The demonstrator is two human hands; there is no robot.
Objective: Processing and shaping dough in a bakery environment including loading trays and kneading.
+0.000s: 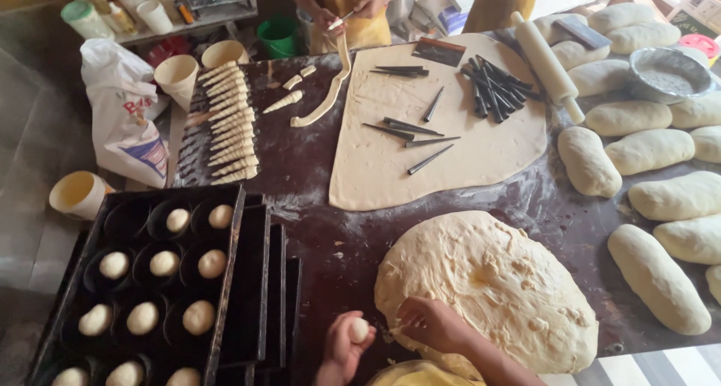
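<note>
My left hand (342,346) has its grip closed round a small, smooth, pale ball of dough (360,330), fingers curled under it so it sits cupped and rounded at the bottom edge of view. My right hand (432,324) is down on the near edge of the big, rough, cream-coloured mound of dough (488,288); fingertips pinched into it, gripping a bit of the mass, though I can't tell how much is between them. Mound lies on the dark, flour-dusted counter (315,228), right in front of me, within easy reach of both hands.

Just left, the black metal baking tray with round cups (128,281) holds more pale dough balls (212,263), one per cup, close beside my left hand. Further out, a thin rolled sheet of dough (443,161) with black metal cone moulds (496,85) lying on it, and a wooden rolling pin (544,63) at its far corner. Long shaped loaves of dough (650,149) line the right side. Across the counter, another person's hands (353,14) hold a strip of dough (330,93), with wrapped dough cones (229,123) racked beside.
</note>
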